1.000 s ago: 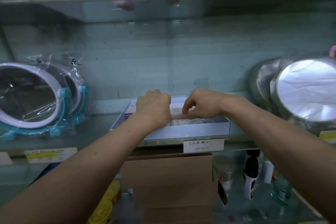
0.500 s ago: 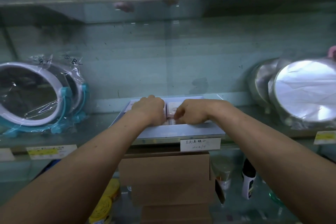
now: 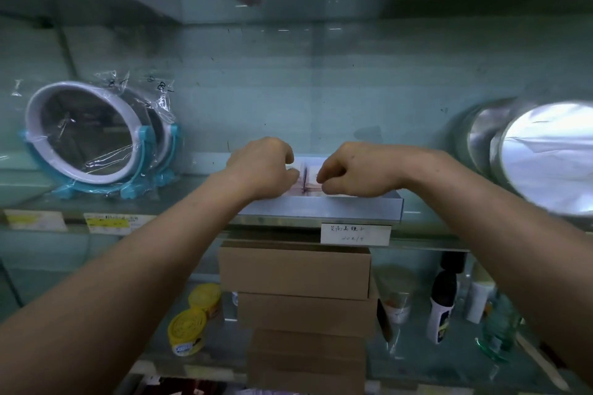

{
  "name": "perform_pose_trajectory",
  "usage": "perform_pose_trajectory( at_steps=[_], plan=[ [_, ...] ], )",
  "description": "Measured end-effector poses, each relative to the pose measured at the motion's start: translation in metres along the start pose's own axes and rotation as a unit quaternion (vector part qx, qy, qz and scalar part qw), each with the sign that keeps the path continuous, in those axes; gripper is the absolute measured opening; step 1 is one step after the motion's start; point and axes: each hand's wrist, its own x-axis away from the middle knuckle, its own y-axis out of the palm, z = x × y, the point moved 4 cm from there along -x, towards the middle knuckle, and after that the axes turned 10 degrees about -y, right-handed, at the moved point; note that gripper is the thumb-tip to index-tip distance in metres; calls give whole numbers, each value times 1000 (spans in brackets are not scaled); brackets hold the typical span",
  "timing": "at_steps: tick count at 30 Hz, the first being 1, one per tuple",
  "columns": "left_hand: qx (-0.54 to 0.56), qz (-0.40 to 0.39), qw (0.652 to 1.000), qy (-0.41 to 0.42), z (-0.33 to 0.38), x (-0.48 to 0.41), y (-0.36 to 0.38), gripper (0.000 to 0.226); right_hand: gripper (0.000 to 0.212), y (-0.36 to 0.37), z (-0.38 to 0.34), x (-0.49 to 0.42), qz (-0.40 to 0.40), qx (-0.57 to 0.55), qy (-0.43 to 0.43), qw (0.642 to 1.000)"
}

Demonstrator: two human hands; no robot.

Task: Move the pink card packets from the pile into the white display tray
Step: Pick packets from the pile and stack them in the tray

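Observation:
A shallow white display tray [image 3: 324, 208] sits on the glass shelf straight ahead. Pink card packets [image 3: 305, 181] stand in two rows inside it, visible only in the gap between my hands. My left hand [image 3: 261, 168] curls over the left row with its fingers on the packets. My right hand [image 3: 354, 170] curls over the right row the same way. Most of the packets are hidden under both hands. No separate pile shows in this view.
Wrapped round mirrors on blue stands [image 3: 93, 138] stand to the left on the shelf. Silver round mirrors [image 3: 545, 154] lean at the right. A handwritten price label [image 3: 355, 233] hangs below the tray. Stacked brown cardboard boxes [image 3: 298, 269], yellow tins [image 3: 189, 329] and bottles [image 3: 444, 305] fill the lower shelves.
Both hands dropped into the tray onto the packets half a second ago; now they sit a little apart, with a gap between the two packet rows showing.

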Motion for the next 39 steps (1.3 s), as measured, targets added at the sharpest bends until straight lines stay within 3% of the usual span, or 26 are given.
perform_pose_trajectory(
  at_steps=[7, 21, 29, 34, 39],
  plan=[
    [7, 0, 1000, -2, -1, 39, -9, 37, 29, -1, -16, 11, -13, 16, -38, 999],
    [-25, -21, 999, -18, -34, 94, -24, 42, 39, 24, -74, 37, -23, 51, -32, 998],
    [-94, -102, 990, -37, -108, 157, -14, 48, 43, 77, -167, 52, -98, 64, -37, 992],
    [-125, -190, 971, -68, -158, 200, 0, 61, 42, 120, -217, 59, -130, 70, -21, 989],
    [-167, -213, 958, -99, -202, 243, 7, 74, 46, 159, -265, 64, -145, 75, -24, 986]
  ],
)
